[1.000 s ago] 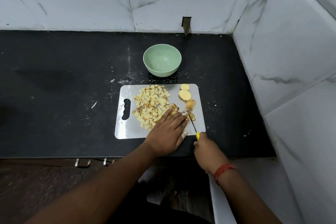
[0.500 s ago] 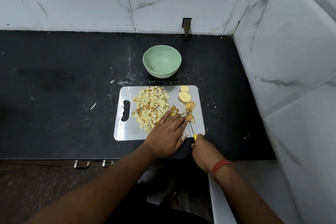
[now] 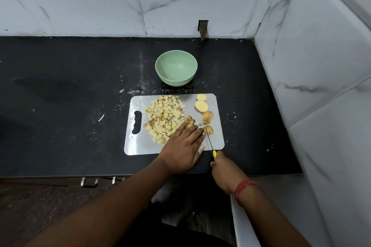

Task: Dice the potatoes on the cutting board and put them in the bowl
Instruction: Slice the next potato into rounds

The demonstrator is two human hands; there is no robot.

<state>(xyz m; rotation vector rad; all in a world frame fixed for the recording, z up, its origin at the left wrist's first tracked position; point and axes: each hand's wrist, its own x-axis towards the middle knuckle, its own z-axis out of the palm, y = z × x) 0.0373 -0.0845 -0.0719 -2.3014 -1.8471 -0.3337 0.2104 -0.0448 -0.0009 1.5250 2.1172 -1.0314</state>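
A steel cutting board (image 3: pixel 138 144) lies on the black counter. A heap of diced potato (image 3: pixel 163 116) covers its middle. Two pale potato slices (image 3: pixel 201 105) and two skin-on chunks (image 3: pixel 208 116) lie along its right side. My left hand (image 3: pixel 183 146) lies flat with straight fingers on the potato pieces at the heap's near right edge. My right hand (image 3: pixel 222 168) grips the yellow handle of a knife (image 3: pixel 210 142); its blade tip meets the nearest chunk (image 3: pixel 208 129). An empty green bowl (image 3: pixel 176 70) stands just behind the board.
Marble-tiled walls close the counter at the back and on the right (image 3: pixel 321 66). Crumbs and white specks are scattered on the counter (image 3: pixel 60 96) around the board. Drawer handles (image 3: pixel 89 182) show below the counter's front edge.
My right hand has drawn the knife back toward me along the board's right side. The left hand stays on the potato pieces. The view has shifted slightly.
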